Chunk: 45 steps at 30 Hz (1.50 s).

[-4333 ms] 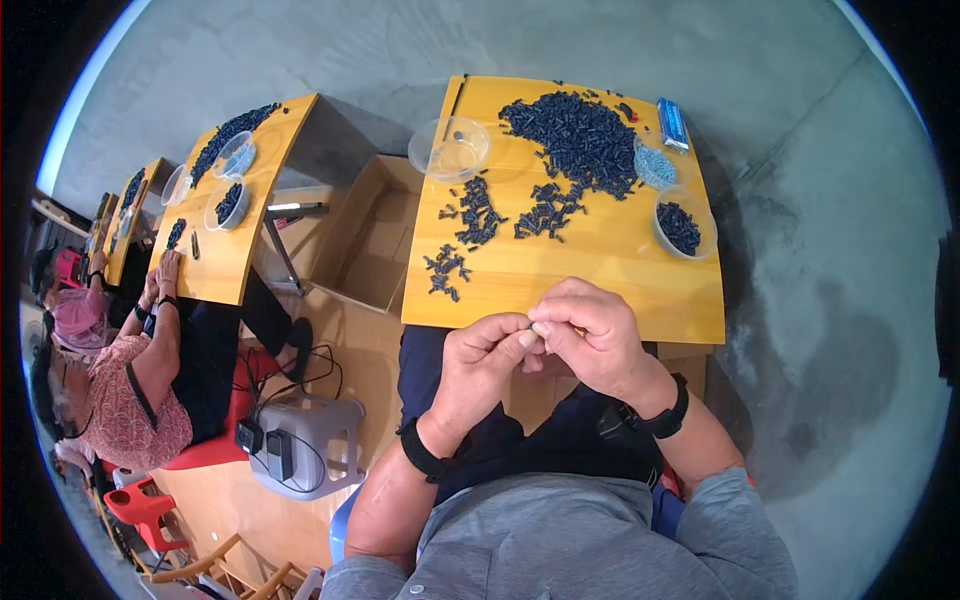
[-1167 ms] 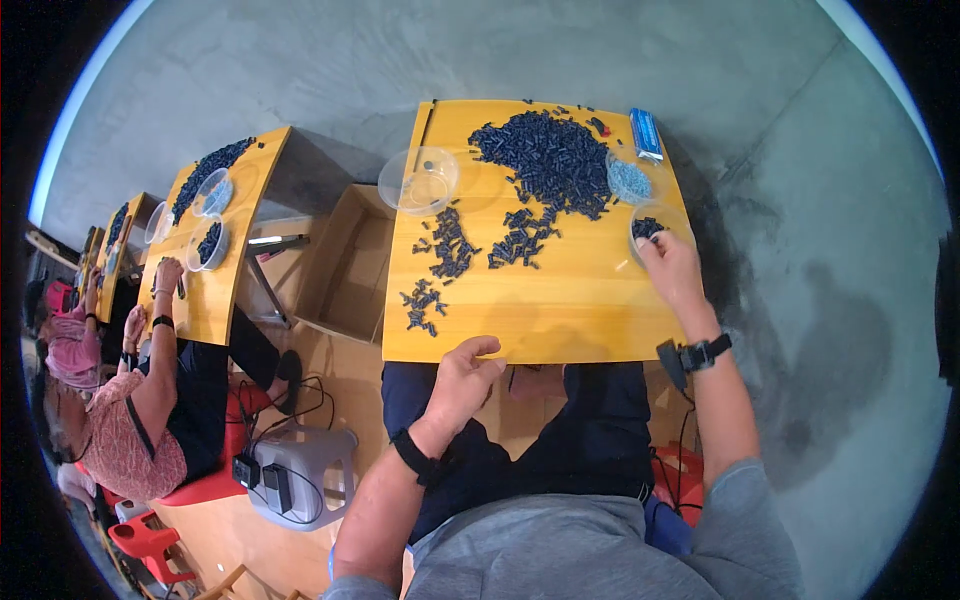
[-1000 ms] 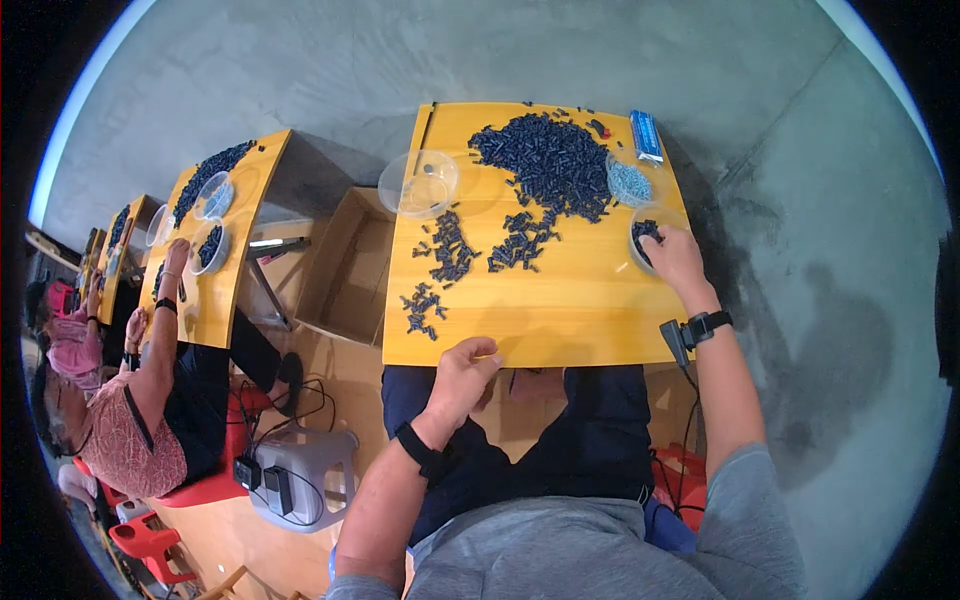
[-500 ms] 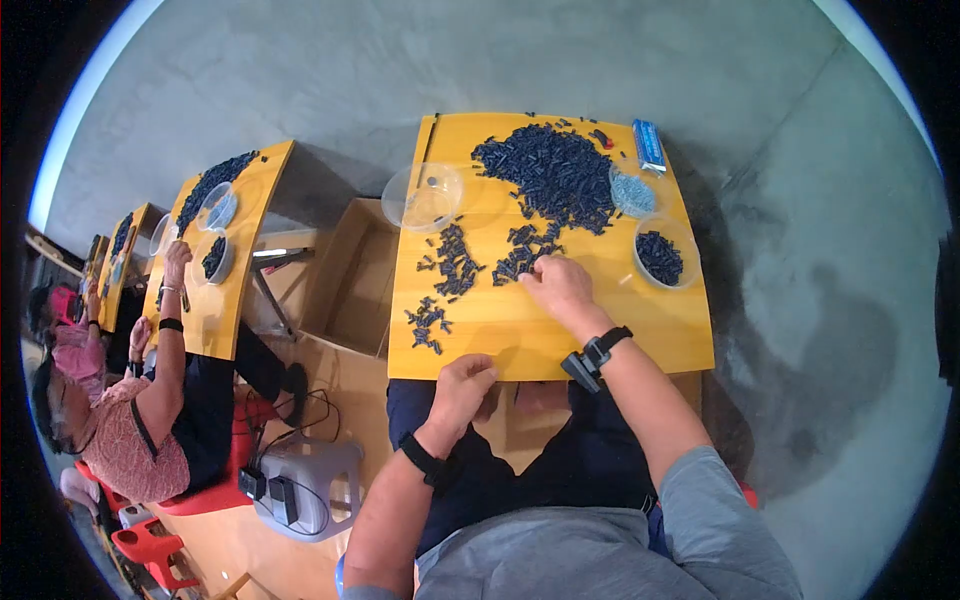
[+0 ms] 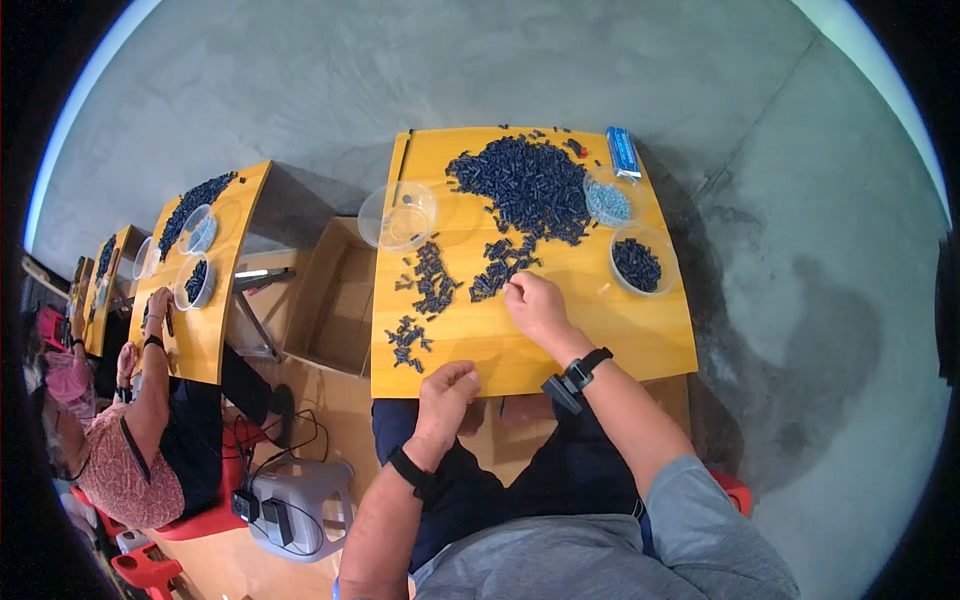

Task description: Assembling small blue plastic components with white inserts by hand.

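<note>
My right hand (image 5: 537, 306) is closed at the near right edge of a small middle heap of short dark tubular pieces (image 5: 500, 268). Its fingers curl inward, and whatever they pinch is too small to make out. Over the table's front edge, my left hand (image 5: 446, 402) is also closed, thumb against the fingers; anything inside is hidden. Two other small groups lie to the left, a longer strip of dark pieces (image 5: 434, 282) and a smaller scatter (image 5: 407, 343). Beyond them spreads a large pile of the same pieces (image 5: 522, 185).
On the yellow table (image 5: 560, 365) stand a see-through bowl (image 5: 400, 238), a tub of light blue bits (image 5: 608, 203) and a tub of dark pieces (image 5: 640, 264). A blue box (image 5: 622, 152) lies far right. A cardboard box (image 5: 335, 310) and a co-worker (image 5: 135, 450) are left.
The whole view has shifted slightly. My right fingers have drawn back a little toward me from the middle heap. The nearest co-worker's raised hand has come down to their table.
</note>
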{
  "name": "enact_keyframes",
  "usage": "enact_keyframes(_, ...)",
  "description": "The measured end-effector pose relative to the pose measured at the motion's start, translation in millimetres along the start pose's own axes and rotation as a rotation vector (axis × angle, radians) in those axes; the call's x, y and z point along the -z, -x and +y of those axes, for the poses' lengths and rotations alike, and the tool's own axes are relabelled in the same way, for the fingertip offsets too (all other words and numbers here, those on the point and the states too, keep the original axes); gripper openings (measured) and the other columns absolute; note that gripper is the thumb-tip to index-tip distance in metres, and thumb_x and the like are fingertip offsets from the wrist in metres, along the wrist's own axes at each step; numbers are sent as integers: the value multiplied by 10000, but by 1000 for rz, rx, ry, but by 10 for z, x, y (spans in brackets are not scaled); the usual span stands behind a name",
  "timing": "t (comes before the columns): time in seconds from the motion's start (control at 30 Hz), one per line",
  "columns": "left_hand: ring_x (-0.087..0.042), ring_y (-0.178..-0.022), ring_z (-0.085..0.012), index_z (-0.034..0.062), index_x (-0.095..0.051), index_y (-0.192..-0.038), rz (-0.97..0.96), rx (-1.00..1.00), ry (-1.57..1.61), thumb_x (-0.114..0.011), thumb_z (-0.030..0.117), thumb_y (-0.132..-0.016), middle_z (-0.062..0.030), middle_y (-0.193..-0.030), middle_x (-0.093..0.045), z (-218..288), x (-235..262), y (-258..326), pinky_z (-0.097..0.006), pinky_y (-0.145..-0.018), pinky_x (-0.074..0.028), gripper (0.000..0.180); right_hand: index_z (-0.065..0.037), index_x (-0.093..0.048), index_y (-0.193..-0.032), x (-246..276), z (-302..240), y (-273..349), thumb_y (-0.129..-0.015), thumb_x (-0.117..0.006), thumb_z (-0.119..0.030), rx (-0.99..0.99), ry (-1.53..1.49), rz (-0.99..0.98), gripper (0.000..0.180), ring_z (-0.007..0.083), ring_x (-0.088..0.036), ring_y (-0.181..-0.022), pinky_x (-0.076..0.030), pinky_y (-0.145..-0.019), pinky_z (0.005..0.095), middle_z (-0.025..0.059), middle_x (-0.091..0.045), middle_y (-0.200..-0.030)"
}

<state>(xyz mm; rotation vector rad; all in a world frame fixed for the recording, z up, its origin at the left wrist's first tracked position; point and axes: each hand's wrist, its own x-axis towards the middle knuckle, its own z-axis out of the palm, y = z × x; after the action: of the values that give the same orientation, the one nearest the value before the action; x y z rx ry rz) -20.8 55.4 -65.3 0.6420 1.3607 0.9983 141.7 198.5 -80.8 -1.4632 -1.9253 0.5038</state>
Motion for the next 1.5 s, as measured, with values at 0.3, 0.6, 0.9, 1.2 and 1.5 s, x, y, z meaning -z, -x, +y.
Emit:
enact_keyframes(0.3,-609,-778,-135,-24,-572,-1160,48,-100,212,-565,100,-910,-74,-1004,-627,372,-278,20,-244,-674,-476,279,30,-568,-937,314,-498,410,-892,-573,-27,-157,-735,-283,73,92,-609,-630,-488,-554,232,37,-612,-748)
enact_keyframes(0.6,-552,-689,-86,-11,-634,-1101,28,-217,282,-555,62,-917,-46,-837,-640,435,-269,170,-223,-645,-456,214,32,-568,-958,382,-633,559,-889,-573,10,-76,-895,-320,73,92,-616,-668,-501,-588,223,35,-616,-805)
enact_keyframes(0.9,-539,-659,-68,-18,-645,-1028,30,-303,218,-585,84,-906,-36,-796,-640,461,-288,223,-200,-599,-435,170,40,-586,-958,467,-638,604,-889,-558,19,-119,-994,-409,77,90,-617,-670,-509,-607,222,33,-625,-822)
enact_keyframes(1.2,-542,-557,-80,12,-674,-840,-144,5,20,-642,177,-879,-31,-654,-614,567,-77,207,-197,-532,-424,173,15,-641,-880,777,-787,470,-795,-584,16,149,-604,-491,103,188,-584,-667,-462,-599,309,103,-603,-748)
enact_keyframes(1.5,-513,-477,-80,16,-655,-805,-396,159,112,-682,260,-851,-33,-633,-605,440,25,50,-207,-398,-334,250,-6,-655,-873,755,-685,473,-805,-556,-15,259,-576,-627,120,250,-583,-688,-466,-638,339,108,-584,-732)
